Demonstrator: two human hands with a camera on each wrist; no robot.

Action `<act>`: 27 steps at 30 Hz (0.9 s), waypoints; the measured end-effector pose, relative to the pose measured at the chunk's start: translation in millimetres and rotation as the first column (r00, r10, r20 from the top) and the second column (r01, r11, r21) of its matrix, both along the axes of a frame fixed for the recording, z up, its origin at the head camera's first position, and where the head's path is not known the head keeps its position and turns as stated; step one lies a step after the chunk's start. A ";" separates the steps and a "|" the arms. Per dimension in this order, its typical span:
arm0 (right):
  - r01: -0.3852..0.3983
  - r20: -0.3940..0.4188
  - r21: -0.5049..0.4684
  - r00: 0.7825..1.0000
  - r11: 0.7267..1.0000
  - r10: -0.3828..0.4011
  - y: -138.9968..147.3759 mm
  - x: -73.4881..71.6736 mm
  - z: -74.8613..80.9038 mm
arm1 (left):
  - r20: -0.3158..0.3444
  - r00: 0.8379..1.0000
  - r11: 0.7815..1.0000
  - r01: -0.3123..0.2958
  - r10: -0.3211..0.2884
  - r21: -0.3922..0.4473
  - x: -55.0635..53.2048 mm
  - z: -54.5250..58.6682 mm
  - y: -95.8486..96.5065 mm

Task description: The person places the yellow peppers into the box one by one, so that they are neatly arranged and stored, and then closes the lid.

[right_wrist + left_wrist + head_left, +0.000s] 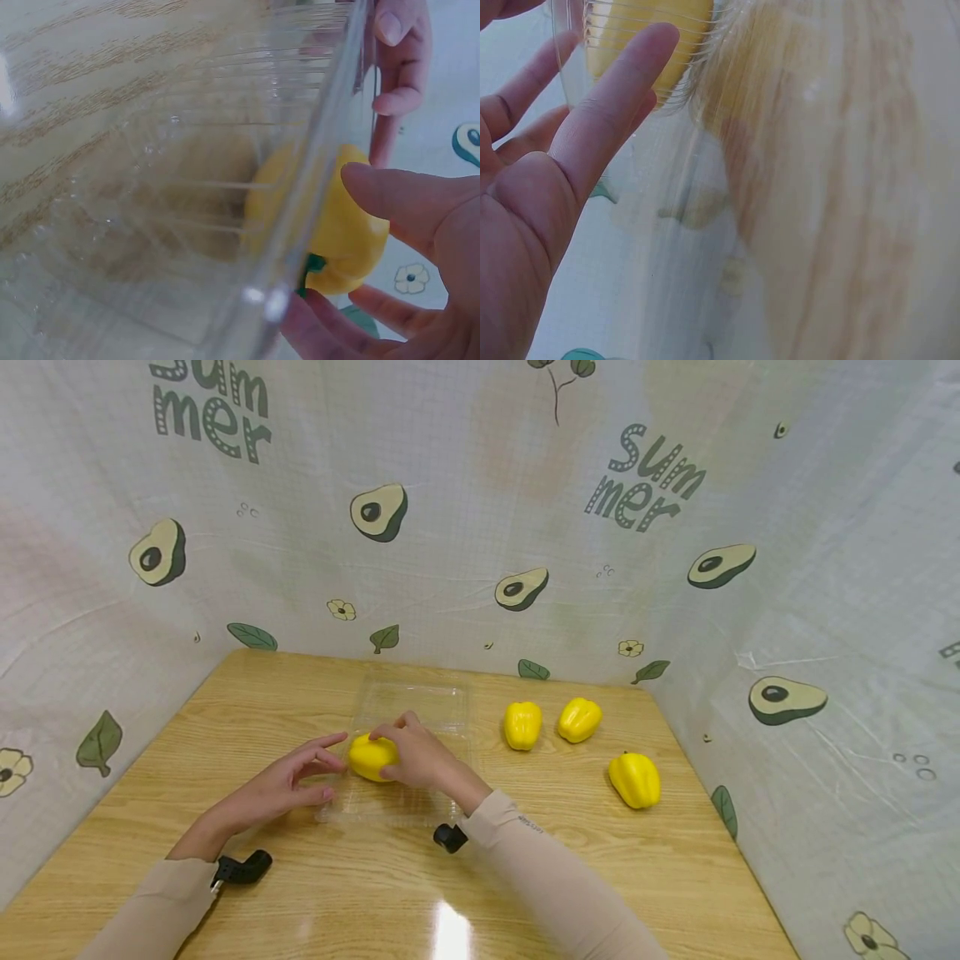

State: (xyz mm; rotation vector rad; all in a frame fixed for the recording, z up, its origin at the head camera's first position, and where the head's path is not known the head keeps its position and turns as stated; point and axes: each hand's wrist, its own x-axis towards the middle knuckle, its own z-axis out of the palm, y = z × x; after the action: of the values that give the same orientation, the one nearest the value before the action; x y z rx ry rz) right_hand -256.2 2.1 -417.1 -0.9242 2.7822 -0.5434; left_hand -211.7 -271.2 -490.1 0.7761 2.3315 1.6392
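Observation:
My right hand (422, 755) grips a yellow bell pepper (367, 758) at the left side of a clear plastic clamshell box (393, 819). In the right wrist view the thumb lies on the top of the pepper (352, 236) and the fingers are under its green stem end, partly behind the box wall. My left hand (273, 785) is beside the box's left wall, with thumb and fingers spread and holding nothing. From the left wrist, its fingers (619, 94) show close to the ribbed wall, the pepper visible through it. The box's lid (411, 703) lies folded back, away from me.
Two yellow bell peppers, one on the left (522, 725) and one on the right (580, 720), sit right of the box. A third pepper (635, 780) lies farther right and nearer. Printed cloth (450, 560) encloses the wooden table (540, 860) at the back and sides.

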 end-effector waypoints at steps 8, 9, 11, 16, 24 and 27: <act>-0.004 0.016 0.015 1.000 1.000 0.004 8.3 1.5 8.7 | -0.007 1.000 1.000 -0.009 0.009 -0.022 -0.8 -0.8 0.6; -0.004 0.016 0.018 1.000 1.000 0.004 9.8 1.8 9.9 | -0.007 1.000 1.000 -0.009 0.008 -0.024 -1.0 -1.0 0.6; -0.005 0.017 0.019 1.000 1.000 0.005 13.1 2.4 12.6 | -0.008 1.000 1.000 -0.009 0.009 -0.025 -1.3 -1.3 0.7; -0.022 0.011 0.009 1.000 1.000 0.022 23.1 3.9 19.7 | -0.007 1.000 1.000 -0.013 0.012 -0.026 -1.4 -2.0 0.4; -0.037 -0.013 0.005 0.999 0.999 0.037 42.9 2.2 29.8 | -0.009 0.999 0.998 -0.031 0.031 -0.048 -0.4 -1.7 -0.5; -0.039 -0.015 -0.004 0.999 0.999 0.039 53.8 0.5 35.9 | -0.014 0.999 0.998 -0.034 0.033 -0.050 -0.6 -1.2 -0.5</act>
State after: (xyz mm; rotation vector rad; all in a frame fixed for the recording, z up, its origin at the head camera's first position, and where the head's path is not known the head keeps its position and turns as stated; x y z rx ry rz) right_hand -255.7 55.9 -381.1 -0.9851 2.7712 -0.5395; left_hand -212.3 -271.7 -491.3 0.7441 2.3980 1.5862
